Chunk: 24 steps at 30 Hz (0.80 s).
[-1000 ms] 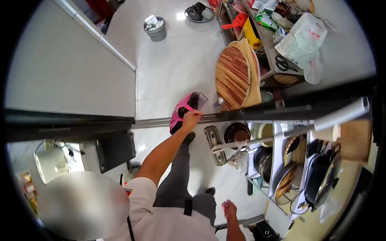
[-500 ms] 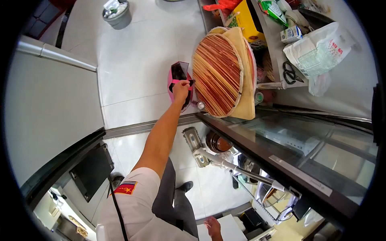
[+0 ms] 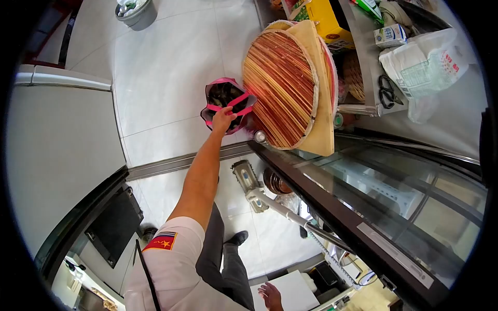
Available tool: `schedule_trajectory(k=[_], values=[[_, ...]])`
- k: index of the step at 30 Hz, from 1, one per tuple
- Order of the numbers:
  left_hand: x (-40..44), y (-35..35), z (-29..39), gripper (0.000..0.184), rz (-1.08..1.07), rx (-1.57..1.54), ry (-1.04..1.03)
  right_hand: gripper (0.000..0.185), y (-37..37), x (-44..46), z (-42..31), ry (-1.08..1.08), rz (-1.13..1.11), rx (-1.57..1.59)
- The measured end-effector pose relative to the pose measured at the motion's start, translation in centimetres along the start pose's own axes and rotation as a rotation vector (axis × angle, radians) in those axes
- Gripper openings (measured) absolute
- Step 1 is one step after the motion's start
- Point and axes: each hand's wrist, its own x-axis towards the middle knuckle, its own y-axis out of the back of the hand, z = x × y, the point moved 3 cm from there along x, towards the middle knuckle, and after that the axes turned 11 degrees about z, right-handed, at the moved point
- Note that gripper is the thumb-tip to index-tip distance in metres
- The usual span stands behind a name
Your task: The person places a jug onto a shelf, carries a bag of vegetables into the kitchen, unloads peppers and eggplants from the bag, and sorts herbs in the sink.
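My left hand (image 3: 223,120) is closed round the pink handles of a bag (image 3: 215,93) with pink edges. The bag hangs beyond the door track, its top open and dark contents showing inside. Just right of it stand a round board of reddish-brown and yellow strips (image 3: 280,88) and a pale wooden board (image 3: 324,103). A small can (image 3: 260,137) is on the floor by their lower edge. Low in the view, my right hand (image 3: 271,296) hangs with its fingers apart and nothing in it, near a white surface (image 3: 290,293).
A glass door with a dark frame (image 3: 332,199) slants across the right. A flat mop (image 3: 249,181) lies on the floor beside stacked brown pots (image 3: 275,181). A grey bin (image 3: 139,15) stands at the upper left. Scissors (image 3: 388,92) and a plastic bag (image 3: 423,65) rest on a shelf.
My left hand has carried the bag forward past the door track, and the bag's opening now faces up more. The view has turned, bringing the glass door into sight. My right hand's fingers have spread.
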Motion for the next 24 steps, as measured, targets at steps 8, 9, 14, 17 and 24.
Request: schedule_trajectory(k=[8, 9, 14, 17, 24], values=[[2.7, -1.2, 2.7, 0.025, 0.406, -0.21, -0.06, 0.045, 0.6, 0.3, 0.0, -0.007, 0.075, -0.043], [3.6, -1.1, 2.0, 0.023, 0.438, -0.391, -0.081, 0.046, 0.6, 0.1, -0.1, -0.184, 0.135, 0.108], [2.9, 3.5, 5.8, 0.017, 0.187, -0.911, 0.241, 0.052, 0.0, -0.1, 1.3, -0.53, 0.23, 0.364], [2.9, 7.0, 9.1, 0.027, -0.113, -0.515, -0.06, 0.041, 0.2, 0.3, 1.1, -0.629, 0.298, 0.346], [0.0, 8.6, 18.0, 0.033, -0.469, 0.908, -0.939, 0.04, -0.1, 0.8, -0.2, -0.582, 0.296, 0.348]])
